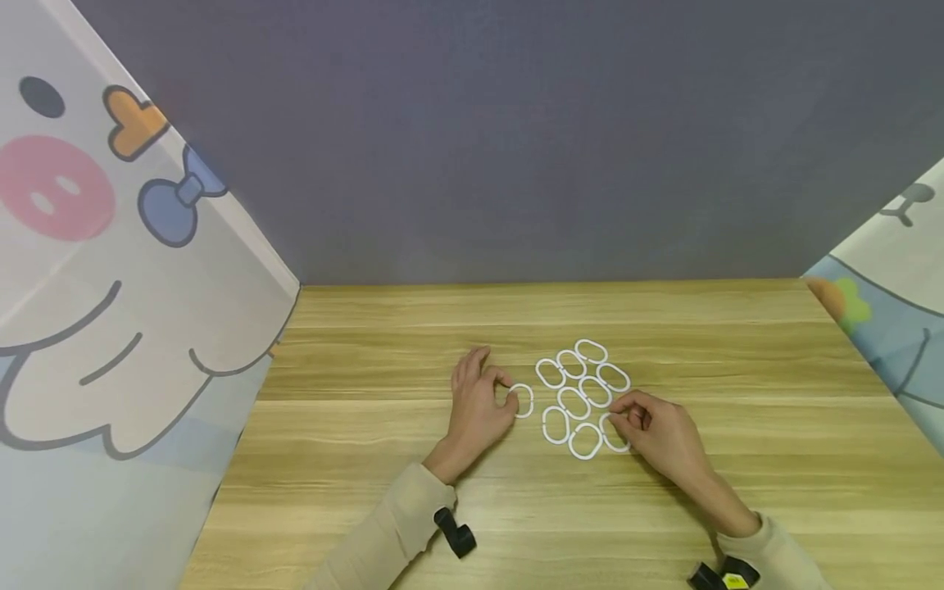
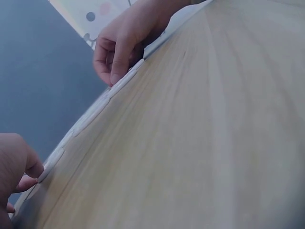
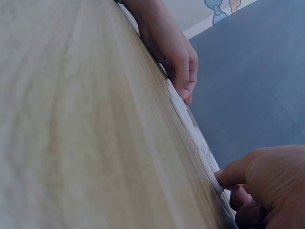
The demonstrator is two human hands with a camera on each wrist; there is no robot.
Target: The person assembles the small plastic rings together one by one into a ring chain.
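Several white oval C-shaped rings, like shower curtain rings, lie flat in a cluster on the wooden table, one of them [image 1: 585,442] at the near edge. To the left of the cluster, my left hand [image 1: 478,406] holds a separate ring [image 1: 532,401] by its left side between thumb and index finger, other fingers spread. My right hand [image 1: 667,434] pinches the ring [image 1: 615,449] at the cluster's lower right, thumb and forefinger partly covering its upper edge. The right wrist view shows that hand [image 3: 267,186] close up, its fingertips at a white ring [image 3: 209,171].
The light wooden table [image 1: 354,459] reaches back to a grey wall panel [image 1: 516,147]. Cartoon-printed panels stand at the left [image 1: 221,270] and the right [image 1: 907,344]. Black straps [image 1: 456,534] are on both sleeves.
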